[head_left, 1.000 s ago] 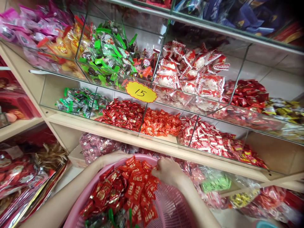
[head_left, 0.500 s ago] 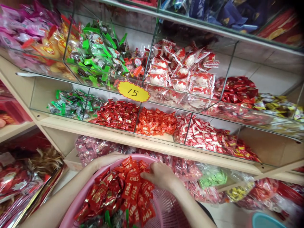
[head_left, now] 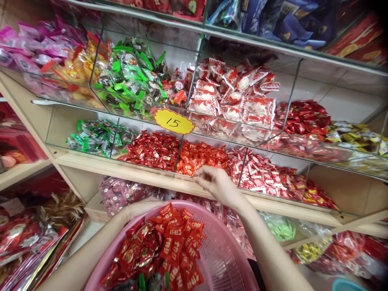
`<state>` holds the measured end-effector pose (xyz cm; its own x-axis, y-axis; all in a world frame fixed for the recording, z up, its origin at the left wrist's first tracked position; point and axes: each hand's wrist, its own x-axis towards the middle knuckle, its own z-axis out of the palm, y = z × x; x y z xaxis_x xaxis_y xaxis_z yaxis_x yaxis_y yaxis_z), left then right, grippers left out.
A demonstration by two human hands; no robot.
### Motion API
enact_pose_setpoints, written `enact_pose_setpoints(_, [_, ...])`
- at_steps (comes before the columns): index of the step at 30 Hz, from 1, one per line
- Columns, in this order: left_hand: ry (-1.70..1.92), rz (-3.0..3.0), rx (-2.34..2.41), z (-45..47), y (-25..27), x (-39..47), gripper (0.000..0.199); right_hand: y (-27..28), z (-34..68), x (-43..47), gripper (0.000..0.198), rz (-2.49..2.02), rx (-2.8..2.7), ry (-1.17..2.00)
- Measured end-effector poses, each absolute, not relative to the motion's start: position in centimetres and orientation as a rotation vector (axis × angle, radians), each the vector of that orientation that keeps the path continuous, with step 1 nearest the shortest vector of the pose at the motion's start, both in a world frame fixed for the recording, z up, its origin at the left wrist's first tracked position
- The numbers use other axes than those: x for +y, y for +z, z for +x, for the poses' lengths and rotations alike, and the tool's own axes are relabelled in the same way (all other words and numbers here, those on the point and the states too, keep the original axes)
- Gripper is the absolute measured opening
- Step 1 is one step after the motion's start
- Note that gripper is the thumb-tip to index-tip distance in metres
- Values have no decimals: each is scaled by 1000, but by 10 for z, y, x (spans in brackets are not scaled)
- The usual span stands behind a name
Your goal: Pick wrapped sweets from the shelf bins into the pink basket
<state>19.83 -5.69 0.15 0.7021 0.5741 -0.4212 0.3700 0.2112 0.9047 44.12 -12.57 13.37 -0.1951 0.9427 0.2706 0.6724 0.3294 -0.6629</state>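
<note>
A pink plastic basket [head_left: 228, 246] is tilted toward me and held at its far left rim by my left hand [head_left: 142, 208], whose fingertips are hidden behind the rim. Inside it lie orange-red wrapped candies [head_left: 176, 242], dark red wrapped candies [head_left: 130, 252] and a few green-and-clear wrapped ones [head_left: 151, 281]. My right hand [head_left: 216, 184] is above the basket, at the front of the shelf bin with orange-red candies [head_left: 201, 155]. Its fingers are loosely bent and apart, and I see nothing in them.
Glass-divided bins hold dark red candies [head_left: 154, 149], green-wrapped candies [head_left: 98, 135] and red-and-white candies [head_left: 263, 173]. A yellow price tag [head_left: 173, 121] reading 15 hangs above. Bagged candies [head_left: 121, 194] lie under the wooden shelf edge [head_left: 145, 176]. A teal rim [head_left: 347, 284] shows at lower right.
My right hand has left the candies in the basket and moved up and right to the shelf bin's front. My left hand still holds the rim. The view has shifted slightly.
</note>
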Motion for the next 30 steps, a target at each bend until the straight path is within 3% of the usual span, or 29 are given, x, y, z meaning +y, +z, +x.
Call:
enact_pose_setpoints(2, [175,1392,842,198,2,-58,53,139,453,-100,12,-1474,-1940,530])
enact_pose_setpoints(6, [187,1364,811,196,-2,-58,51,125,467,-55,8,-1625,-1987,806])
enact_pose_setpoints(11, [186,1359,835,194,-7,-54,53,103,471,-35,16,-1618,-2073,912])
enact_pose_setpoints(30, [190,1411,845,195,3,-58,53,99,474,-55,16,-1509,-2074,568])
